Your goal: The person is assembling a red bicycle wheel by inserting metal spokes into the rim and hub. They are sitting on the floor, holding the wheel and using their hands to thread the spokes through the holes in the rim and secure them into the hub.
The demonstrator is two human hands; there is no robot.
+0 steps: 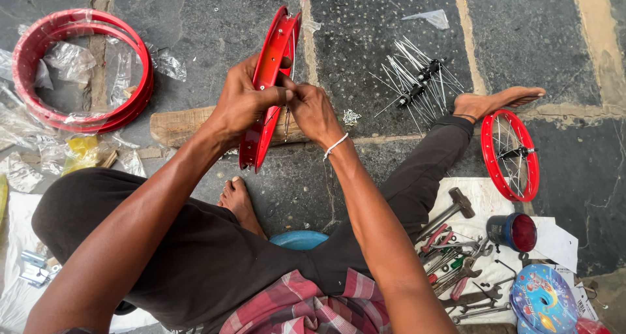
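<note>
Probably stiff, light and slick-painted: red rim (267,86) on edge above wooden block (179,125), left hand (238,106) clasping its flange, right hand (313,112) beside it pinching thin spoke (286,122).

Red wheel rim (264,106): glossy painted metal, bare of spokes, standing upright on edge and seen nearly edge-on. Its lower edge rests on a wooden plank (179,125) on the floor. The left hand (241,102) grips it at mid-height. A thin metal spoke (286,120) hangs just below the right hand (312,112), pinched at its top by the fingertips, close beside the rim.
</note>
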